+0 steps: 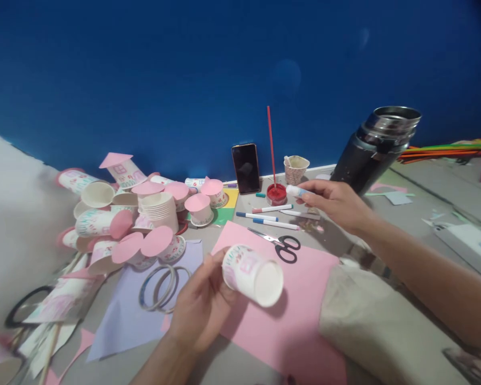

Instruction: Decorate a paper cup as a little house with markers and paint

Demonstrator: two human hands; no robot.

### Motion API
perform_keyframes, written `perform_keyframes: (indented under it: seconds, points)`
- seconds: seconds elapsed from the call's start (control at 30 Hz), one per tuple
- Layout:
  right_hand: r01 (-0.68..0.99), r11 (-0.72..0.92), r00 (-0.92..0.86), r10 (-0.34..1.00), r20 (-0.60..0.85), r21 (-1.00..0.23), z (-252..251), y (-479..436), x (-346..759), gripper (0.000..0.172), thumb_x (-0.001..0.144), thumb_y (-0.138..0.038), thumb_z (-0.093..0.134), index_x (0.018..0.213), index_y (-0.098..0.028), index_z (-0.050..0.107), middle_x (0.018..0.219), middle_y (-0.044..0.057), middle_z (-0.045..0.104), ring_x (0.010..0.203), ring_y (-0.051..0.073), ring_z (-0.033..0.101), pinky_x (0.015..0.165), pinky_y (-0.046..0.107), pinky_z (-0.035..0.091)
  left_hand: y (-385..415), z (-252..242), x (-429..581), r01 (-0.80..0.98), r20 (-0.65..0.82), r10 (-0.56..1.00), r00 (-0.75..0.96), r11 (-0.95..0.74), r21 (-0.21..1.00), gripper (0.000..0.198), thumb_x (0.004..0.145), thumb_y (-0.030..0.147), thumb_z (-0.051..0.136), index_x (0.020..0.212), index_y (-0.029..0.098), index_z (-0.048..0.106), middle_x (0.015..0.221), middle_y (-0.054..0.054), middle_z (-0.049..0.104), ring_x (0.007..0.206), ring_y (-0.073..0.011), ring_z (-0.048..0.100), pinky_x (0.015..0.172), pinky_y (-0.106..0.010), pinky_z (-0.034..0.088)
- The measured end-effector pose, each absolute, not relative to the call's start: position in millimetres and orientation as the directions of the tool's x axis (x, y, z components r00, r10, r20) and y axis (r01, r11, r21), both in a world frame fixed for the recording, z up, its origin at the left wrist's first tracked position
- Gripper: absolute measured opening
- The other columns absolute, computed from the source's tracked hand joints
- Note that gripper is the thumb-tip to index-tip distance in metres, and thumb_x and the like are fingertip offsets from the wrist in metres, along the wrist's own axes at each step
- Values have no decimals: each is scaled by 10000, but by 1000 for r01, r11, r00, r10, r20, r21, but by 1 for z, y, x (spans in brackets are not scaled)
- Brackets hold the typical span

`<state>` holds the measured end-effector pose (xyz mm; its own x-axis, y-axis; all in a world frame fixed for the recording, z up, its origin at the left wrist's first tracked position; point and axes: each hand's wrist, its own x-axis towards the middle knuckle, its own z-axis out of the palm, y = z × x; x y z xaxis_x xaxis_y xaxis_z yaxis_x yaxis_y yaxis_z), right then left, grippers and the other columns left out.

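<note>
My left hand [198, 305] is closed round a white paper cup [252, 274] with pink and blue drawings, held on its side above a pink paper sheet [300, 321], its base turned toward me. My right hand [336, 202] reaches forward and pinches a small white glue tube [295, 190] by a red lid [276, 194] from which a red stick [270, 144] rises. Black-handled scissors [279, 245] lie on the pink sheet between my two hands.
Several decorated cups with pink paper roofs [144, 214] are piled at the left. A phone [246, 168] leans on the blue wall. Markers [270, 216], a patterned cup [295, 168], a dark metal flask [374, 147], bangles [162, 286] on lilac paper, coloured sticks [449, 149] lie around.
</note>
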<state>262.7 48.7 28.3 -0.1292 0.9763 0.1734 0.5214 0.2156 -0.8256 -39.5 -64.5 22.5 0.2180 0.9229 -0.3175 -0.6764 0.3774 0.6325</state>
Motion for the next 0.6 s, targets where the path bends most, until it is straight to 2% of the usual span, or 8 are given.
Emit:
perform_keyframes:
  seconds: [0.07,0.1,0.23,0.3,0.4,0.5,0.6]
  points:
    - [581,179,-172,980,95,-794,17,60,265,324,1006,-413,632,1210,-199,765,772,16,770,499,143,632,428,259,502,-69,16,-33,-625,-411,869,276,487,610,300,918,387,823,1072,131,855,1084,-106,846,976,-208,783,912,-268,629]
    - [608,182,-194,978,78,-773,13,63,266,305,1001,-376,623,1207,-194,756,772,9,753,465,126,600,394,242,468,-71,14,-29,-603,-452,837,308,539,588,282,907,368,841,1061,134,859,1061,-105,848,953,-204,787,898,-264,632]
    - [682,226,-241,967,78,-695,3,67,265,255,967,-261,611,1145,-168,769,1014,63,736,520,92,599,411,214,432,-74,9,-16,-587,-520,763,384,637,500,183,894,302,860,949,129,865,911,-90,842,858,-197,794,838,-251,636]
    - [719,250,-263,962,80,-648,-1,69,265,237,970,-241,609,1111,-162,782,1064,81,724,594,107,634,497,228,478,-73,10,-14,-614,-550,745,377,646,453,162,911,281,843,951,125,862,903,-87,842,871,-201,800,855,-255,637]
    - [771,290,-282,954,103,-566,-8,74,267,204,965,-206,628,1084,-170,790,1085,101,742,840,194,714,743,290,555,-71,11,-16,-657,-622,709,333,647,387,178,958,252,790,1041,106,850,993,-102,853,937,-197,808,924,-259,626]
    - [813,314,-291,949,126,-490,-12,77,267,213,960,-157,617,1109,-151,768,1116,148,765,1036,278,709,931,384,550,-68,10,-18,-683,-640,697,324,640,351,212,981,252,759,1095,87,827,1043,-113,854,943,-199,813,940,-274,622]
    - [827,350,-312,937,157,-440,-7,68,261,271,941,-144,645,1196,-129,735,1242,207,738,1209,345,657,1071,498,509,-64,8,-19,-725,-661,674,329,629,280,219,1004,263,719,1101,85,800,1045,-130,851,951,-225,817,942,-322,626]
